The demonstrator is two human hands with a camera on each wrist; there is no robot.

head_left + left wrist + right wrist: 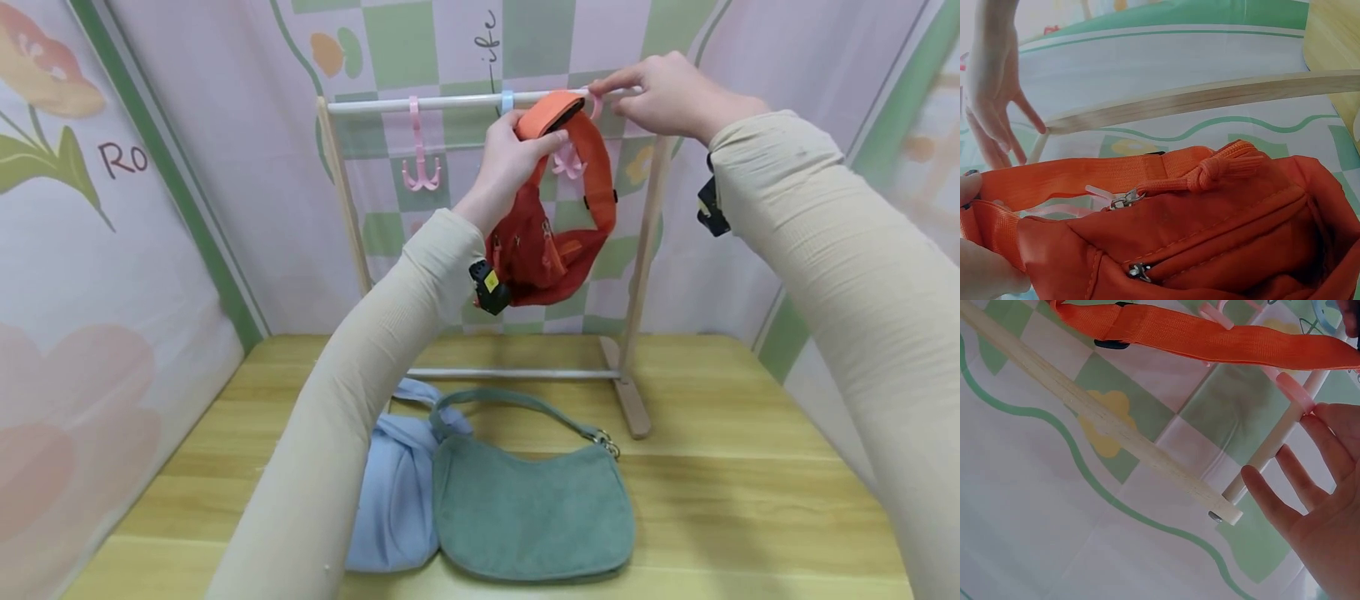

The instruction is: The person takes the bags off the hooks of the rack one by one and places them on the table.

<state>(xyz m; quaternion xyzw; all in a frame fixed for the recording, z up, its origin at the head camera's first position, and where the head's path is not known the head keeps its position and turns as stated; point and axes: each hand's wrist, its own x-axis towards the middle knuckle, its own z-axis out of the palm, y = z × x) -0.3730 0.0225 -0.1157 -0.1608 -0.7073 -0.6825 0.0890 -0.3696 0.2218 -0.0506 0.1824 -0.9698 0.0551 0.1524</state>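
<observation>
My left hand grips the bright orange strap of a red-orange waist bag, which hangs in front of the rack. Its zips and knotted cord pull show close up in the left wrist view, where left-hand fingers pinch the folded strap at the lower left. At the right end of the white rail, my right hand pinches the top of a pink hook between thumb and a fingertip. Its other fingers spread along the rail. The hook's lower prongs show through the strap loop.
Another pink hook hangs left on the rail, and a light blue hook near the middle. A green shoulder bag and a light blue bag lie on the wooden table. Wooden posts support the rail.
</observation>
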